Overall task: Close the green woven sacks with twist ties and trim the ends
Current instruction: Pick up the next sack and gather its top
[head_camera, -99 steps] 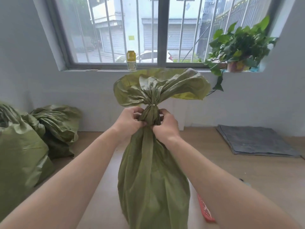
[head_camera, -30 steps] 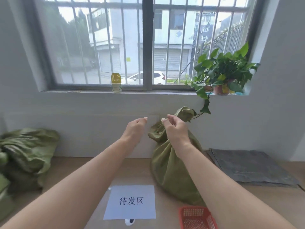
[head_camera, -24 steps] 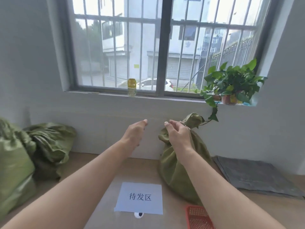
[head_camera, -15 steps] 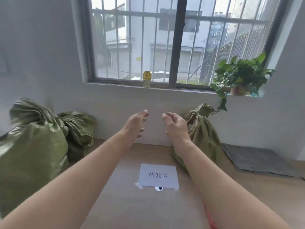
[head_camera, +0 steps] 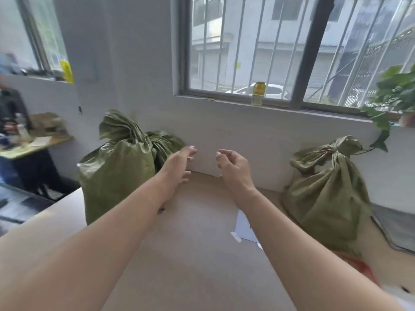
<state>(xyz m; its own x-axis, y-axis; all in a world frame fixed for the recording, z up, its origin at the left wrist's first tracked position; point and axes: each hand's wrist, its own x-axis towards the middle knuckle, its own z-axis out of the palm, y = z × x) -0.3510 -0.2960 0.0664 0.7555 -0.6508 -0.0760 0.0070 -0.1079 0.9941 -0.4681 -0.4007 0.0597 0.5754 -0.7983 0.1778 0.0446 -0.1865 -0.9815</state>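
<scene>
A tied green woven sack (head_camera: pixel 325 194) leans against the wall at the right, its neck bunched and bound. At the left stands a taller green sack (head_camera: pixel 116 176) with its top gathered loosely, and another green sack (head_camera: pixel 165 147) sits behind it. My left hand (head_camera: pixel 177 167) hovers open above the table, close to the tall sack's right side. A short gap to its right, my right hand (head_camera: pixel 233 167) is also open with fingers curled, holding nothing. No twist tie or cutter is visible.
The wooden table (head_camera: pixel 190 254) carries a white paper label (head_camera: pixel 244 227) partly under my right forearm, a red basket (head_camera: pixel 359 265) at the right edge and a grey mat (head_camera: pixel 395 230). A yellow bottle (head_camera: pixel 258 93) and a potted plant (head_camera: pixel 395 95) stand on the windowsill.
I let go of the tied sack, which now leans at the right wall. My view has swung left, bringing the tall sack near my left hand. Both hands stay empty.
</scene>
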